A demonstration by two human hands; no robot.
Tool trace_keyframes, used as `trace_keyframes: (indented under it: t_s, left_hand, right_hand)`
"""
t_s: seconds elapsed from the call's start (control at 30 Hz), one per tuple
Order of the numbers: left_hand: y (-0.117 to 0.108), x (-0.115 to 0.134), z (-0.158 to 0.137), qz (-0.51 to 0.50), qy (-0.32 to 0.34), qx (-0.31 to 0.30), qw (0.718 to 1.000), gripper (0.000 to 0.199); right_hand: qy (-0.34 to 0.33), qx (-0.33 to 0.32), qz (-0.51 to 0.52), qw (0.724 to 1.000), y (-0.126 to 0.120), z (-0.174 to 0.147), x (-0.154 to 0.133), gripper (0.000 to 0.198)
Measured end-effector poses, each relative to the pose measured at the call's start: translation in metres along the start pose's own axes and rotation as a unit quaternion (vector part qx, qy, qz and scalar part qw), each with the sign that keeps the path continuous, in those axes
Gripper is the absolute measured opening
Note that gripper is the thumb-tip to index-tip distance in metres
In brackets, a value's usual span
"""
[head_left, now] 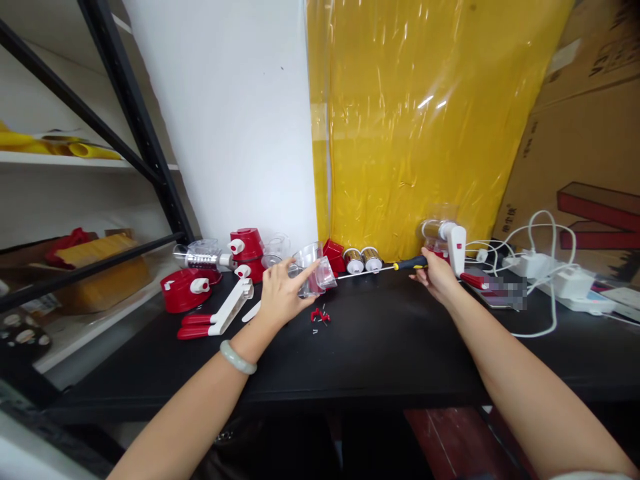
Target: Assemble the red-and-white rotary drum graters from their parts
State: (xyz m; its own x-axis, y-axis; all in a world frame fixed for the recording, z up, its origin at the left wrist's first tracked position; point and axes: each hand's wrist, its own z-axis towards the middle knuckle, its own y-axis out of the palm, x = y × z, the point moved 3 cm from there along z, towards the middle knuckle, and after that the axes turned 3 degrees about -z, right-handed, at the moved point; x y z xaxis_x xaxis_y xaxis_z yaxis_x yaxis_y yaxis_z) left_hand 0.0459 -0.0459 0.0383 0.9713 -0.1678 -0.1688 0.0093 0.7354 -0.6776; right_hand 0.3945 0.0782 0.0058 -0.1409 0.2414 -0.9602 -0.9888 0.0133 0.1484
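My left hand (284, 291), with a pale bangle at the wrist, grips a clear plastic hopper (313, 257) between thumb and fingers. In my right hand (436, 275) is a screwdriver (411, 263) with a yellow and black handle, its long shaft lying level and pointing left at the hopper. Whether the tip touches the hopper I cannot tell. Just behind the hopper is a red plastic part (334, 255). Small red pieces (320, 316) and several tiny screws lie on the black table below. Two drum-shaped graters (355, 261) stand beside the shaft.
Red bases (183, 291) and white crank handles with red grips (220, 317) lie at the left. An assembled rotary grater (454, 243) stands behind my right hand. A phone (495, 290), white cables and a power strip (580, 297) occupy the right. A metal shelf frame (135, 113) rises at the left.
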Motion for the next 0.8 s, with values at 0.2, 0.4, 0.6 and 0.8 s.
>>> trace_keyframes:
  t_s: [0.2,0.4,0.6,0.8]
  left_hand:
    - [0.002,-0.006,0.001,-0.020,-0.004,0.020,1.000,0.076]
    - [0.004,-0.005,0.000,-0.060,0.027,0.022,0.998,0.078]
    - [0.005,-0.006,0.000,-0.071,0.028,0.024,0.997,0.079]
    - [0.004,-0.006,0.001,-0.083,0.043,0.027,0.995,0.079]
  right_hand:
    - [-0.058,0.016,0.041,0.997,-0.002,0.001,-0.008,0.039]
    - [-0.079,0.012,0.049,0.996,0.002,-0.003,-0.010,0.037]
    - [-0.084,0.029,0.046,0.995,-0.003,-0.001,-0.013,0.034]
    - [-0.099,0.012,0.035,0.994,0.002,-0.002,-0.010,0.036]
